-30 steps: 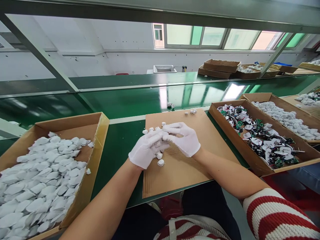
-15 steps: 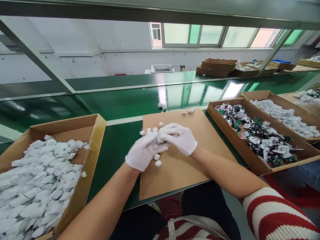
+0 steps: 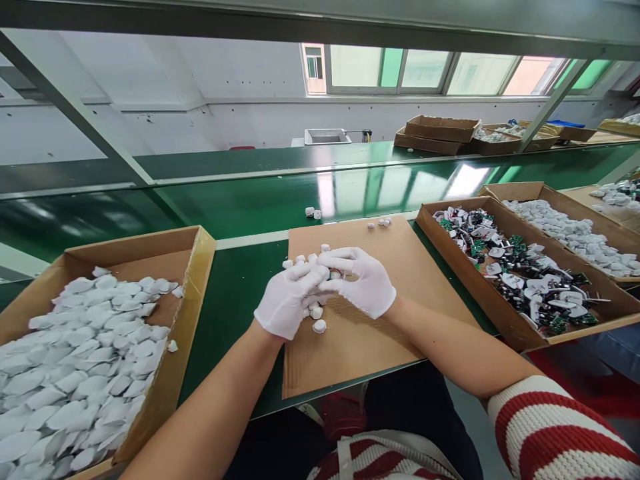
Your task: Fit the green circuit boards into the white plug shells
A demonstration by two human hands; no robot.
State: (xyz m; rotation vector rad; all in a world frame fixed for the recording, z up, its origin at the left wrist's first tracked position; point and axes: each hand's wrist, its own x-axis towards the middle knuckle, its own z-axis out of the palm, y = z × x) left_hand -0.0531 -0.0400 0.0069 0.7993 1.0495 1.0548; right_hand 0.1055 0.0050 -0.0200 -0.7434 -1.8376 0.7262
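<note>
Both my hands wear white gloves and meet over the upper left of a brown cardboard sheet point(image 3: 370, 347). My left hand point(image 3: 290, 297) has its fingers closed around one side of a small white part point(image 3: 335, 274), which shows a trace of colour. My right hand point(image 3: 365, 283) pinches the same part from the other side with thumb and fingertips. The gloves hide most of it. Several small round white pieces point(image 3: 319, 326) lie on the sheet, close beside and behind my left hand.
At left stands a cardboard box point(image 3: 200, 280) of flat white pieces. To the right, another box point(image 3: 450, 287) holds white parts with green boards and wires; a further box point(image 3: 515, 190) holds white pieces. Small white pieces point(image 3: 313, 213) sit on the green belt point(image 3: 240, 207) behind.
My left fingers have curled in from a flatter pose, and the part now shows between the hands. The small pieces on the green belt have shifted left.
</note>
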